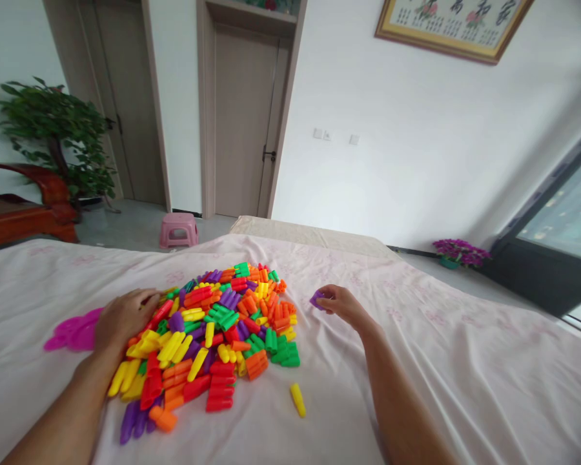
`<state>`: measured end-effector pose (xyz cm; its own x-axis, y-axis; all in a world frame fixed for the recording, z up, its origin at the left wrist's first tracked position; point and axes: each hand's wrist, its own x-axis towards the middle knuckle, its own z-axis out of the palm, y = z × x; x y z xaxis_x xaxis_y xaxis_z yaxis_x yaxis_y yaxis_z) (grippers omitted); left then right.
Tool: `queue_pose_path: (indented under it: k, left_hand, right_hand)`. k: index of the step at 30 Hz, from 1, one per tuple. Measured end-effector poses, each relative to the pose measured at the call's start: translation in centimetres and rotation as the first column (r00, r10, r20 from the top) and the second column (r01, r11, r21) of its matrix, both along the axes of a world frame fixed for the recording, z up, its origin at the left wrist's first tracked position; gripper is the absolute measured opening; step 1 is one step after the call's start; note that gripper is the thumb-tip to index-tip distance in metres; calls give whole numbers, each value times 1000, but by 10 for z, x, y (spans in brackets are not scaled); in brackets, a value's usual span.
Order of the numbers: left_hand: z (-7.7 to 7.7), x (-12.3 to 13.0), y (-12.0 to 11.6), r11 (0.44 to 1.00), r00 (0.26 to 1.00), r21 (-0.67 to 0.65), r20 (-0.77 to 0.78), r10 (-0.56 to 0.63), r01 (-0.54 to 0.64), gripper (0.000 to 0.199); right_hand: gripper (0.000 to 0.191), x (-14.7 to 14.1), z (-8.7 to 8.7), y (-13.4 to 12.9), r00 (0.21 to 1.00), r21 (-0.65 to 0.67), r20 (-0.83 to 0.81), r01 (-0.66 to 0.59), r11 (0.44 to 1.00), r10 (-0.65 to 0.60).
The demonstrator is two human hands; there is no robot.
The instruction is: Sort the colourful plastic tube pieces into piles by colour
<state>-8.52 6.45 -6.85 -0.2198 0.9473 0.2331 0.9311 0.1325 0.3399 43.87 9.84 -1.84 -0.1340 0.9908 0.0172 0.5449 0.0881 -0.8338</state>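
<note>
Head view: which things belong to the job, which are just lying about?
Belong, likely:
piled coloured pieces, by the left hand
purple piece, in the right hand
loose yellow piece

Lying about, likely:
pink stool
potted plant
perhaps the magenta item

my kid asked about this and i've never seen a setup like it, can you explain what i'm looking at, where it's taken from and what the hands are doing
There is no machine here: these are a person's own bare hands, seen by a camera worn on the head, looking forward and down. That is why the forearms enter from the bottom. The surface is covered by a pale cloth. On it lies a heap of colorful plastic pieces, with one yellow piece lying apart. The right hand holds a small purple piece. The left hand is at the heap's left edge; whether it grips anything is unclear. It partly hides a flat magenta object.
</note>
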Motion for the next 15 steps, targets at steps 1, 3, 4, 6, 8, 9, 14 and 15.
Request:
queue_pose_path:
  k: [1,3,4,6,8,9,14,15]
  left_hand:
    - [-1,0,1,1000,1000,-17,-3,-1,1,51]
    - [-2,-1,3,999,1000,-30,-8,20,-21,51]
    - [-3,-2,4,999,999,-32,-10,31,-32,50]
    - [-5,-2,5,999,999,-24,-11,47,-47,48]
    - [-6,-2,6,998,999,-20,-7,53,-54,45]
    - [-6,-2,7,998,998,-23,-6,55,-55,45]
    - [-6,-2,7,997,998,-37,-6,63,-63,46]
    - [-6,-2,7,998,998,-31,-8,61,-61,46]
  right_hand:
    - [31,9,-9,7,995,58,5,102,993,-103]
    - [32,23,-30,18,966,168,47,244,955,-255]
    - [33,28,-40,22,948,224,74,285,932,-308]
    - [38,33,-57,26,916,328,127,323,888,-380]
    - [43,33,-67,27,891,401,184,318,859,-416]
    - [45,31,-69,26,879,420,218,308,853,-425]
    - [44,24,-67,24,828,428,406,202,881,-387]
    - [43,24,-66,23,826,426,429,172,888,-366]
